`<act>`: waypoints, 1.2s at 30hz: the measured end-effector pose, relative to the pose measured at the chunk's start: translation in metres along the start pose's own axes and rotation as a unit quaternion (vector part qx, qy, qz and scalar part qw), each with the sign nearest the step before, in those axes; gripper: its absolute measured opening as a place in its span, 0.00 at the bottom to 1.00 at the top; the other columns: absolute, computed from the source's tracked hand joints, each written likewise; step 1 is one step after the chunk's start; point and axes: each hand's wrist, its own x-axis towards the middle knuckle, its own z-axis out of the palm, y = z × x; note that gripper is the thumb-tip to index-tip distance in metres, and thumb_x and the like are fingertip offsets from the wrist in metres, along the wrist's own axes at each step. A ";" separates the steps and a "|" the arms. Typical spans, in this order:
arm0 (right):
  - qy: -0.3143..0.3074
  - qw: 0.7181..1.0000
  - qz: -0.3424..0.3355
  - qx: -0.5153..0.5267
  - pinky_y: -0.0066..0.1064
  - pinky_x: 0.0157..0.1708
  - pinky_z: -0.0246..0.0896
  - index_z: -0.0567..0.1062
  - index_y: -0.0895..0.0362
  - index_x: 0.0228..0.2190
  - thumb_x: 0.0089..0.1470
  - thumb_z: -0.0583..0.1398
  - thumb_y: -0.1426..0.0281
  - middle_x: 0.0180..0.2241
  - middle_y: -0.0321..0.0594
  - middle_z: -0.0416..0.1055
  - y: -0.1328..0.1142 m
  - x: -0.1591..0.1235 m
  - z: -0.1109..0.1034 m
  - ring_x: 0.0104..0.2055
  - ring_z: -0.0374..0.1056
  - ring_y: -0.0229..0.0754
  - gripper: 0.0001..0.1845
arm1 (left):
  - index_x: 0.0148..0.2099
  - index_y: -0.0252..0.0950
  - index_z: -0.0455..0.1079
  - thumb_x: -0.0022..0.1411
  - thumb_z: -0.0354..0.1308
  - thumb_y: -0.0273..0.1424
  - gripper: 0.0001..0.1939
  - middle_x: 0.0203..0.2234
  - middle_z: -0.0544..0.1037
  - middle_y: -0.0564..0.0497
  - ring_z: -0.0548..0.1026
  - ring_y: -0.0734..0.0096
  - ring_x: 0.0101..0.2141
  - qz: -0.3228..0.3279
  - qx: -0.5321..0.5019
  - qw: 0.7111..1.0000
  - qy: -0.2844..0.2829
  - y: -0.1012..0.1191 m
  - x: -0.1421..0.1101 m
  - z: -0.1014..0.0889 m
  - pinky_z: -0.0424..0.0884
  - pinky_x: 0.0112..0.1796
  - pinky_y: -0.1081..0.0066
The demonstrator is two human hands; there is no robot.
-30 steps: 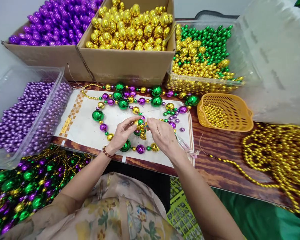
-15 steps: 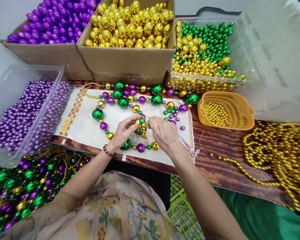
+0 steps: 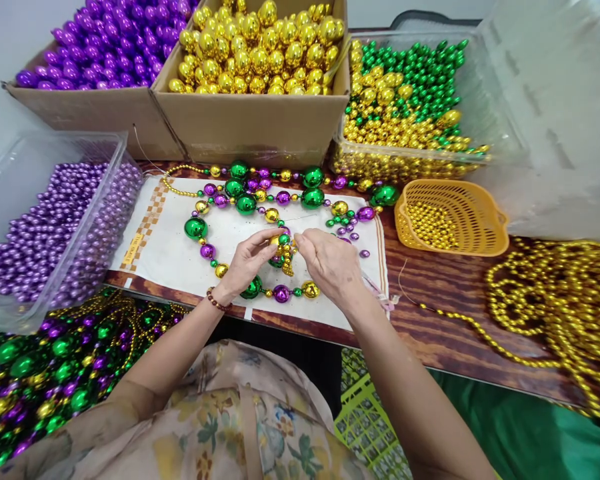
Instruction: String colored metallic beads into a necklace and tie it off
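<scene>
My left hand (image 3: 250,263) pinches part of a bead necklace, a cluster of gold and green beads (image 3: 284,250), between thumb and fingers. Close beside it on the right, my right hand (image 3: 327,260) is closed, its fingertips together at the cluster; what they grip is too small to make out. The bead necklace (image 3: 196,229), with green, purple and gold beads, loops over a white cloth (image 3: 165,247) around my left hand. Small loose green and purple beads (image 3: 347,233) lie on the cloth beyond my right hand.
Cardboard boxes of purple beads (image 3: 105,53) and gold beads (image 3: 260,50) stand behind the cloth. Plastic bins (image 3: 123,143) flank them left and right. An orange basket (image 3: 480,233) and a pile of gold bead strands (image 3: 555,300) are to the right; finished-looking strands (image 3: 55,367) hang at lower left.
My right hand has shifted slightly right and turned a little at the cluster. My left hand keeps its pinch in nearly the same place.
</scene>
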 end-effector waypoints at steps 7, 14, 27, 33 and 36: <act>0.027 0.987 0.059 0.149 0.31 0.30 0.59 0.75 0.54 0.44 0.60 0.60 0.52 0.35 0.41 0.79 -0.004 -0.025 0.012 0.31 0.73 0.44 0.20 | 0.55 0.43 0.76 0.65 0.63 0.38 0.17 0.53 0.78 0.47 0.75 0.62 0.53 0.003 0.015 1.000 0.016 0.011 -0.001 0.000 0.72 0.52 0.66; 0.068 0.975 0.072 0.198 0.31 0.34 0.62 0.79 0.52 0.38 0.58 0.58 0.66 0.35 0.39 0.80 0.001 -0.016 0.022 0.35 0.74 0.45 0.10 | 0.51 0.41 0.75 0.63 0.65 0.36 0.14 0.40 0.81 0.50 0.79 0.68 0.37 -0.051 -0.015 0.998 -0.027 0.021 -0.012 -0.004 0.75 0.42 0.68; 0.029 0.890 0.096 0.445 0.33 0.35 0.69 0.73 0.51 0.48 0.60 0.58 0.61 0.42 0.39 0.77 -0.005 -0.006 0.038 0.38 0.75 0.44 0.15 | 0.42 0.38 0.72 0.54 0.71 0.34 0.15 0.49 0.79 0.49 0.78 0.66 0.45 -0.092 -0.122 0.988 0.034 0.025 -0.012 0.006 0.72 0.47 0.68; 0.048 0.906 0.104 0.407 0.33 0.36 0.65 0.73 0.53 0.41 0.63 0.57 0.56 0.32 0.38 0.75 0.004 -0.020 0.043 0.36 0.73 0.44 0.15 | 0.42 0.37 0.72 0.54 0.71 0.35 0.16 0.38 0.79 0.52 0.77 0.70 0.40 -0.102 -0.162 0.978 0.081 0.022 -0.012 0.011 0.70 0.44 0.70; 0.003 0.922 0.115 0.370 0.31 0.31 0.61 0.73 0.54 0.35 0.64 0.53 0.51 0.27 0.36 0.71 0.001 -0.024 0.035 0.29 0.68 0.41 0.20 | 0.43 0.38 0.72 0.55 0.71 0.36 0.16 0.39 0.78 0.53 0.76 0.72 0.38 -0.094 -0.154 0.980 0.079 0.018 -0.012 0.013 0.70 0.44 0.71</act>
